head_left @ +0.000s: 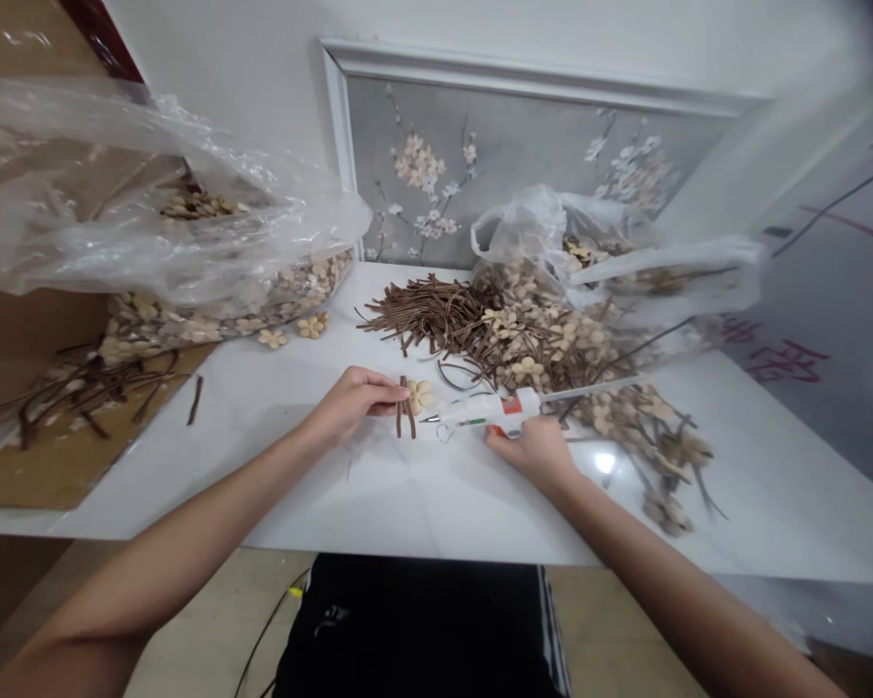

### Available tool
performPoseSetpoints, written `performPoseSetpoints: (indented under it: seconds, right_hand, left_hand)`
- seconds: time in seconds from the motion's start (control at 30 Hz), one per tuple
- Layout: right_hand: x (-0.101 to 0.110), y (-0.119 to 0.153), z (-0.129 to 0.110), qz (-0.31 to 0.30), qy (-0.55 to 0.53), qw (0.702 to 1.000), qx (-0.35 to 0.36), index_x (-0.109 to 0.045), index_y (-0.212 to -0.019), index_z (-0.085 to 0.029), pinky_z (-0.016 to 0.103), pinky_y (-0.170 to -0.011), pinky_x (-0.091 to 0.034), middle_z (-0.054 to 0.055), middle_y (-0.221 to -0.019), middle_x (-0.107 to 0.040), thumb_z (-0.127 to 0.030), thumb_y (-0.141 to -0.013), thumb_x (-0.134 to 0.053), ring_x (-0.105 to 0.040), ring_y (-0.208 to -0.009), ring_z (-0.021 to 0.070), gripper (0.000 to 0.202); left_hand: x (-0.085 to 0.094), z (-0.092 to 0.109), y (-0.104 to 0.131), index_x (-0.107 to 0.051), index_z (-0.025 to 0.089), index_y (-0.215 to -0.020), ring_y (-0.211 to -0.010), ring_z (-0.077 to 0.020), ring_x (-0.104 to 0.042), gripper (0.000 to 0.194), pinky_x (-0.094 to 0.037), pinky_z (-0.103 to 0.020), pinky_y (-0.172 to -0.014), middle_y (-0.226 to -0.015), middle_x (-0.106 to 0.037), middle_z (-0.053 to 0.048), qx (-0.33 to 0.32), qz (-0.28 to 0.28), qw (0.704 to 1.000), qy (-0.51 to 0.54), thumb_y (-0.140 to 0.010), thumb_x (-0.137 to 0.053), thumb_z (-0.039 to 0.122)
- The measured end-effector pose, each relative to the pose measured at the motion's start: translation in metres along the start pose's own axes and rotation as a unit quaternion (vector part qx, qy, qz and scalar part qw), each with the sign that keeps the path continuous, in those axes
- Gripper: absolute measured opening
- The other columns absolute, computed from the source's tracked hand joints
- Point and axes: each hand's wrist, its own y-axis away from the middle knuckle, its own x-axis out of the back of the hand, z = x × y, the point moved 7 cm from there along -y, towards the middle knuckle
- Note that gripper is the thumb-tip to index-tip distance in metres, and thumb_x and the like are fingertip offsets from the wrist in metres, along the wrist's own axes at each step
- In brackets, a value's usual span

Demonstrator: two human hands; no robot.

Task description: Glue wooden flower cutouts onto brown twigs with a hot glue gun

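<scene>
The person's left hand [356,399] was narrowed to a pinch, thumb and fingers together on two short brown strips [410,423], with a cream flower [422,396] right at the fingertips on their 3 o'clock side (whether the fingers gripped the flower too could not be told). The right hand [531,444] was wrapped round the handle of a white glue gun [505,411], whose nozzle pointed to 9 o'clock and ended just beside the strips, above a white worktop [335,514]. Reckoned from the held flower, a heap of brown stems [436,308] lay near 12 o'clock, and a pile of cream flowers [564,341] adjoined it at 2, beneath a white plastic bag [534,221]. More flowers, on stems [669,456], were spread toward 3 and 4. Two loose flowers [273,337] sat at 10 o'clock, in front of a large clear bag [276,228] full of similar ones. At 9 o'clock lay a single brown strip [195,399], and farther that way dark twigs [87,393] rested on brown cardboard [50,475]. Beyond the heaps, toward 12 and 1, stood a framed blossom picture [524,145].
</scene>
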Motion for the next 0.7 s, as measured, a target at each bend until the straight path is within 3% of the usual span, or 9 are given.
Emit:
performPoseSetpoints:
  seconds: [0.27,0.7]
  right_hand:
    - [0.002,-0.001,0.006,0.007,-0.051,0.998,-0.030,-0.064,-0.057,-0.016,0.026,-0.054,-0.042,0.009,-0.057,-0.068,-0.049,-0.077,-0.056,-0.066,-0.059,0.0232,0.040]
    - [0.000,-0.001,0.005,-0.012,-0.040,0.998,-0.039,-0.068,-0.061,-0.014,0.028,-0.058,-0.042,0.012,-0.062,-0.069,-0.046,-0.078,-0.054,-0.066,-0.063,0.0251,0.038]
  left_hand:
    - [-0.004,0.005,0.003,-0.078,0.012,-0.070,-0.064,-0.0164,-0.065,0.021,-0.049,-0.025,-0.063,-0.067,-0.074,-0.007,-0.027,-0.014,0.995,-0.090,-0.068,-0.079,0.033]
    - [-0.011,0.010,0.006,-0.078,0.012,-0.072,-0.061,-0.0156,-0.063,0.023,-0.046,-0.023,-0.059,-0.066,-0.074,-0.006,-0.056,-0.033,0.987,-0.149,-0.072,-0.074,0.034]
